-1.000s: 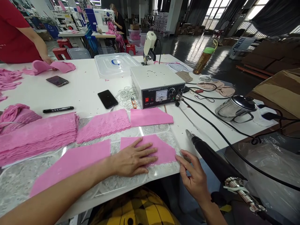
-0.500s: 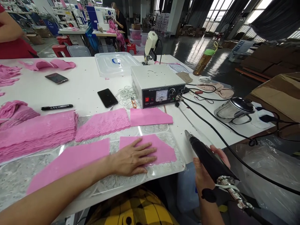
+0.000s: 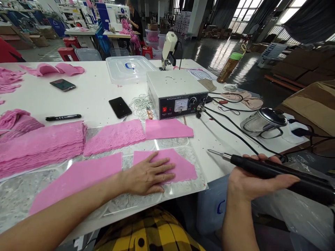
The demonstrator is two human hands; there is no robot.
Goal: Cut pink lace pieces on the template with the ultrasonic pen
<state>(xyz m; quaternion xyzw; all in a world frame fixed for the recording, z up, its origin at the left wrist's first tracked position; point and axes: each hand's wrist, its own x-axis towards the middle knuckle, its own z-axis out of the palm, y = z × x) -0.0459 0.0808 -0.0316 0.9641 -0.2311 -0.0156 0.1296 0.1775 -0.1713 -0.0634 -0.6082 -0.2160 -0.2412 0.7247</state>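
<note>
My left hand [image 3: 149, 174] lies flat with fingers spread on a pink fabric piece [image 3: 184, 169], which rests on a clear-covered, stone-patterned mat [image 3: 172, 191]. My right hand [image 3: 251, 183], palm up off the table's front edge, is closed around the black handle of a handheld ultrasonic welder [image 3: 261, 167]. Its thin metal tip points left, apart from the fabric. Under my left forearm is a longer pink piece [image 3: 86, 174]. Further back lie a lace-textured pink stack [image 3: 116, 136] and a plain pink piece [image 3: 169, 129]. The welder's control box [image 3: 180, 90] stands behind them.
Black cables [image 3: 232, 130] run from the box to the right, past a lidded glass mug [image 3: 259, 122]. Two phones [image 3: 119, 107], a marker [image 3: 63, 117], orange snips [image 3: 149, 113] and tangled thread [image 3: 138, 104] lie on the table. A thick pink stack [image 3: 42, 146] is at left.
The welder has swung from pointing up and left to nearly level, as my right hand turned palm up and moved right. My left hand stays put. A person in red at far left has moved mostly out of view.
</note>
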